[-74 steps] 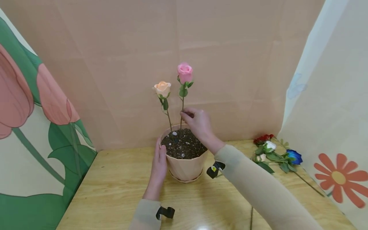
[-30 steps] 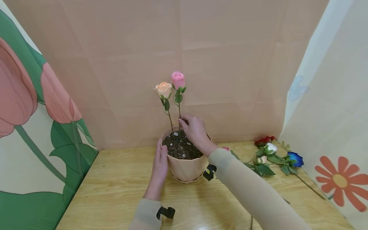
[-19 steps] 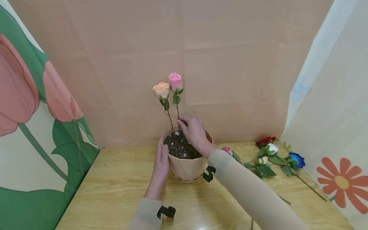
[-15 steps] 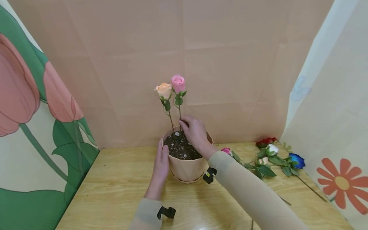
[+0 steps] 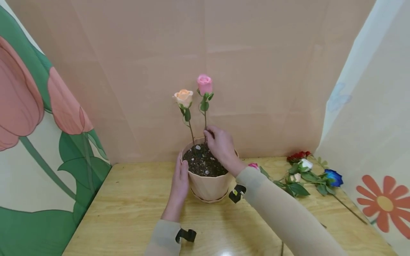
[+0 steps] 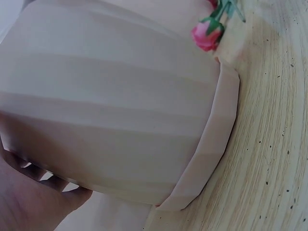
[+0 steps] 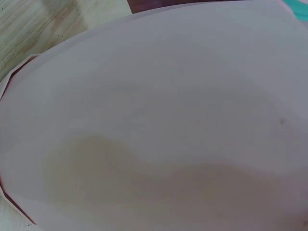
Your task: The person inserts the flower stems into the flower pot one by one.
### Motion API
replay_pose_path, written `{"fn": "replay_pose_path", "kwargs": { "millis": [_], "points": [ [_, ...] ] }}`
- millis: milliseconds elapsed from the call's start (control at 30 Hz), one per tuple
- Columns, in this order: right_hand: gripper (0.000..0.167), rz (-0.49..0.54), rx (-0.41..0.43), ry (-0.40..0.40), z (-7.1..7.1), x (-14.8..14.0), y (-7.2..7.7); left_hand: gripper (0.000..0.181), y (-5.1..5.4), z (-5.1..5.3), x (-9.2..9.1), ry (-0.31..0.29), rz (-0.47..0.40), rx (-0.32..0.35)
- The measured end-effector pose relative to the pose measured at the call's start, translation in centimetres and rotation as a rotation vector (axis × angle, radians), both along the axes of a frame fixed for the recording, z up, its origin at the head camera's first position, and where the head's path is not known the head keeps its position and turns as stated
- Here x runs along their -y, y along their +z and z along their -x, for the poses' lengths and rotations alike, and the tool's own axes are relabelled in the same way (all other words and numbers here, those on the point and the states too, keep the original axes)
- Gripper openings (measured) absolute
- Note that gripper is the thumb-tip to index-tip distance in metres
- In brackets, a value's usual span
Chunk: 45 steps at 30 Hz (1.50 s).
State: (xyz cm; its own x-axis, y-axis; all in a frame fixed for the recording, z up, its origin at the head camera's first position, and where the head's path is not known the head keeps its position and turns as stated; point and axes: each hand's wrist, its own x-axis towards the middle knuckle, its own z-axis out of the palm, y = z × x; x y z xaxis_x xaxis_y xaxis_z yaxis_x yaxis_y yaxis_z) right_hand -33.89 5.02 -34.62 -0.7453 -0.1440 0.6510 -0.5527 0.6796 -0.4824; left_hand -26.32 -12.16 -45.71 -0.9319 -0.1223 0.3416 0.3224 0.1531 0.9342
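We've got the peach rose (image 5: 184, 97) standing in the pot (image 5: 209, 186) at about 11 o'clock, so that one looks done. The pink rose (image 5: 204, 84) is up at 12, and our right grip (image 5: 221, 144) has its stem (image 5: 205, 120) pinched tight. It hides where the stem meets the soil (image 5: 208, 165), so we can't tell how deep it is; nearly planted, we'd guess. Our left grip (image 5: 180, 181) lies straight-fingered against the pot's 9 o'clock side, not clenched. Probably left to do: the red rose (image 5: 298, 156), white rose (image 5: 305, 164), blue rose (image 5: 334, 177), cream rose (image 5: 295, 177) and hot pink rose (image 5: 254, 165), all lying toward 3 o'clock on the surface (image 5: 128, 213).
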Motion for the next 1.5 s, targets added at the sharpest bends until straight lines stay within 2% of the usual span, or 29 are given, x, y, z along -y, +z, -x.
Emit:
{"fn": "replay_pose_path", "kwargs": {
  "millis": [233,433,733,967,1300,1500],
  "points": [
    [0.018,-0.015,-0.020,0.012,0.28,0.12,-0.28,0.060,0.01,0.08,-0.12,-0.005,-0.006,-0.004],
    [0.020,-0.012,0.055,0.011,0.37,0.27,-0.53,0.058,-0.04,0.07,-0.06,-0.007,0.002,-0.004],
    [0.021,-0.012,0.135,0.063,0.35,0.54,-0.70,0.061,-0.41,-0.07,0.05,-0.001,0.008,0.013],
    [0.021,-0.039,0.139,0.044,0.42,0.36,-0.79,0.061,-0.31,-0.22,-0.21,0.000,0.009,0.018],
    [0.024,-0.063,0.119,0.025,0.52,0.26,-0.71,0.058,0.03,0.17,-0.19,-0.013,0.010,0.041],
    [0.023,-0.071,0.107,0.023,0.55,0.32,-0.83,0.059,0.01,-0.13,-0.10,-0.003,0.008,0.037]
  ]
}}
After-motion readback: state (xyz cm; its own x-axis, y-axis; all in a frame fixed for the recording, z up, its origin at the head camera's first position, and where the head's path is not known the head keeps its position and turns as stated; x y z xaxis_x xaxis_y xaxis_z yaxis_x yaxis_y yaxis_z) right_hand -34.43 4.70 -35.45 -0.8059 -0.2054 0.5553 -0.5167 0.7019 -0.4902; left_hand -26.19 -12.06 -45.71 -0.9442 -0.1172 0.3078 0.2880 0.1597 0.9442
